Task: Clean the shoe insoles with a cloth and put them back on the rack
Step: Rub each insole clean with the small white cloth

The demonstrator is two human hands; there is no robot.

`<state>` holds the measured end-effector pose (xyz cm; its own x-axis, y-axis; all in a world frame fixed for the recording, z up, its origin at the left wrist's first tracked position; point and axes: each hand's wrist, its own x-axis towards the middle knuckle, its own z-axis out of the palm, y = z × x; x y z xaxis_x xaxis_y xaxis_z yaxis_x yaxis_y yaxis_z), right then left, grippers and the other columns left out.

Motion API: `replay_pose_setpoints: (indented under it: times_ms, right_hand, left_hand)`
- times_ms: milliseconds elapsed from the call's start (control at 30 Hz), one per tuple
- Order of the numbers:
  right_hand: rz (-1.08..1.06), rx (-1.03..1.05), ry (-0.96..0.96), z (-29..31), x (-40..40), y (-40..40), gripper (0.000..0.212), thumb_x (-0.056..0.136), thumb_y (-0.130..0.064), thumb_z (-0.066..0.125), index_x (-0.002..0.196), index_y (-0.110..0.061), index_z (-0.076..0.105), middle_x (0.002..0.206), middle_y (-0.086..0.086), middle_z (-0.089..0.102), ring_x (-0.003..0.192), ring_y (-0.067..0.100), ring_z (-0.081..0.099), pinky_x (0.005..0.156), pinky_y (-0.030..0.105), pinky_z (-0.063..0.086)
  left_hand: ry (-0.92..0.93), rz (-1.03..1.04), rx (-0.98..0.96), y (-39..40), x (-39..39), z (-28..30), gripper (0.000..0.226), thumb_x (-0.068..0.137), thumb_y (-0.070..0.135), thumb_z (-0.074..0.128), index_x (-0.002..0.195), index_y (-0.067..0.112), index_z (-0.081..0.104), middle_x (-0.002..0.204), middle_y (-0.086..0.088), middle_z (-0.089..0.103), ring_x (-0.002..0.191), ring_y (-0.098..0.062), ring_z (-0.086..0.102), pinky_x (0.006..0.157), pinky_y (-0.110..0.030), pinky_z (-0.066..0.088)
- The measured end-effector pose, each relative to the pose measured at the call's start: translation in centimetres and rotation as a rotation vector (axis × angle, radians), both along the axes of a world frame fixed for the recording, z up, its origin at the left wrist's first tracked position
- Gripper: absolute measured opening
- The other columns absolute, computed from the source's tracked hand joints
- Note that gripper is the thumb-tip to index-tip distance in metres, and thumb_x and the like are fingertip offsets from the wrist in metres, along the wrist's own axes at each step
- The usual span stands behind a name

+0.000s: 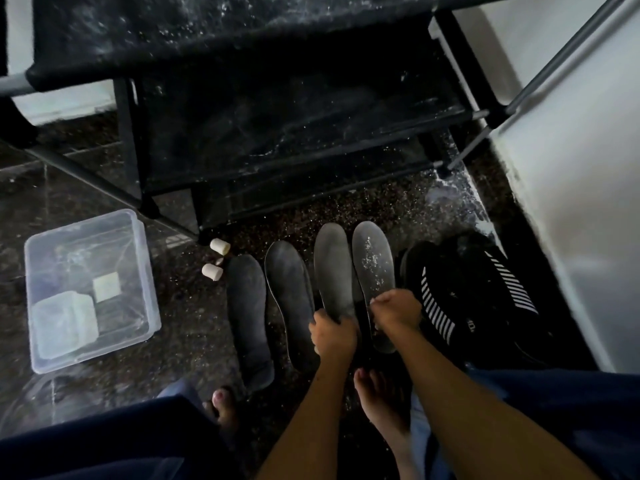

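Note:
Several dark grey insoles lie side by side on the speckled floor in front of the black shoe rack (263,109). My left hand (334,332) grips the heel of one insole (331,268). My right hand (396,311) grips the dusty insole (373,261) beside it, which carries white specks. Two more insoles lie to the left, a flat one (289,289) and a darker one (247,313). A black cloth with white stripes (460,299) lies bunched on the floor to the right of my right hand.
A clear plastic bin (138,271) with small containers inside stands on the floor at left. Two small white cylinders (216,259) lie near the rack's foot. A white wall (571,168) runs along the right. My bare feet (377,400) are below the insoles.

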<state>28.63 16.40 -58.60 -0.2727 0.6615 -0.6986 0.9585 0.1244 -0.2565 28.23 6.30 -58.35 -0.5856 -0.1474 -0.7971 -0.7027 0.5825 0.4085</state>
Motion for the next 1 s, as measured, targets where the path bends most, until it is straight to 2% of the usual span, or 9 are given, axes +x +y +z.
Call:
replay_pose_setpoints:
  times_ms: [100,200,300,433,567,667,800,867,1000]
  right_hand:
    - [-0.187,0.014,0.063,-0.3,0.4,0.7,0.021,0.086,-0.021,0.063,0.099,-0.007,0.071,0.103,0.011,0.070,0.099,0.029,0.065,0.079,0.026,0.049]
    - [-0.273,-0.058,0.109,-1.7,1.0,1.0,0.031,0.077,-0.024,0.071,0.102,-0.006,0.067,0.103,0.013,0.070,0.094,0.030,0.066,0.078,0.028,0.052]
    - [-0.279,-0.124,0.069,-3.6,1.4,1.3,0.050,0.068,-0.032,0.077,0.109,-0.006,0.064,0.108,0.017,0.068,0.097,0.033,0.065,0.085,0.039,0.055]
    - [-0.332,-0.175,0.057,-4.3,1.8,1.7,0.044,0.073,-0.023,0.076,0.109,-0.001,0.065,0.108,0.017,0.068,0.098,0.032,0.066,0.085,0.034,0.054]
    - [-0.448,-0.241,0.081,-4.3,2.3,2.1,0.028,0.077,-0.010,0.072,0.101,0.005,0.067,0.092,0.015,0.070,0.073,0.026,0.066,0.068,0.032,0.054]
    - [-0.549,-0.355,0.102,-4.1,2.4,2.7,0.031,0.072,0.009,0.067,0.103,0.010,0.064,0.087,0.020,0.070,0.060,0.026,0.063,0.065,0.040,0.058]
    - [-0.455,-0.463,0.138,-0.5,1.4,2.8,0.032,0.072,0.019,0.061,0.103,0.012,0.060,0.072,0.018,0.064,0.048,0.023,0.062,0.044,0.031,0.054]
    - [-0.365,-0.497,0.143,1.6,0.5,2.9,0.031,0.072,0.019,0.062,0.103,0.013,0.059,0.073,0.021,0.064,0.048,0.025,0.063,0.047,0.033,0.055]
    - [-0.130,-0.544,0.164,7.4,-1.5,2.9,0.034,0.068,0.017,0.065,0.102,0.013,0.059,0.071,0.019,0.068,0.053,0.024,0.065,0.047,0.029,0.051]
  left_hand:
    - [0.113,-0.101,0.024,0.7,-0.1,0.2,0.030,0.089,0.012,0.047,0.116,0.002,0.054,0.117,-0.017,0.057,0.112,-0.032,0.053,0.087,-0.030,0.041]
    - [0.049,-0.179,0.126,2.1,-0.3,0.2,0.024,0.089,0.009,0.045,0.110,0.004,0.056,0.103,-0.011,0.060,0.102,-0.027,0.057,0.076,-0.026,0.038]
    - [-0.041,-0.138,0.244,3.3,-0.3,-0.2,0.015,0.086,0.012,0.046,0.097,0.007,0.055,0.094,-0.013,0.058,0.089,-0.025,0.056,0.079,-0.035,0.046]
    - [-0.140,-0.048,0.325,3.7,-0.3,-0.9,0.015,0.086,0.016,0.052,0.087,0.003,0.060,0.082,-0.013,0.060,0.086,-0.027,0.059,0.077,-0.036,0.050]
    - [-0.188,0.028,0.347,3.5,-0.4,-1.6,0.013,0.070,0.014,0.061,0.058,0.013,0.060,0.065,-0.009,0.060,0.076,-0.030,0.062,0.079,-0.049,0.054]
    - [-0.189,-0.010,0.319,2.7,-0.7,-0.7,0.022,0.074,0.010,0.054,0.053,0.013,0.058,0.062,-0.008,0.056,0.071,-0.029,0.060,0.064,-0.037,0.049]
    - [-0.139,-0.111,0.316,0.8,-1.6,1.0,0.024,0.079,0.008,0.052,0.056,0.012,0.058,0.067,-0.007,0.057,0.065,-0.019,0.055,0.062,-0.029,0.046]
    - [-0.129,-0.084,0.343,-0.2,-2.5,2.2,0.022,0.075,0.010,0.054,0.053,0.015,0.059,0.068,-0.005,0.058,0.064,-0.020,0.055,0.066,-0.031,0.048]
    - [-0.047,-0.013,0.429,-1.9,-4.0,9.6,0.023,0.070,0.010,0.049,0.048,0.017,0.052,0.055,-0.001,0.050,0.049,-0.013,0.044,0.049,-0.020,0.034]
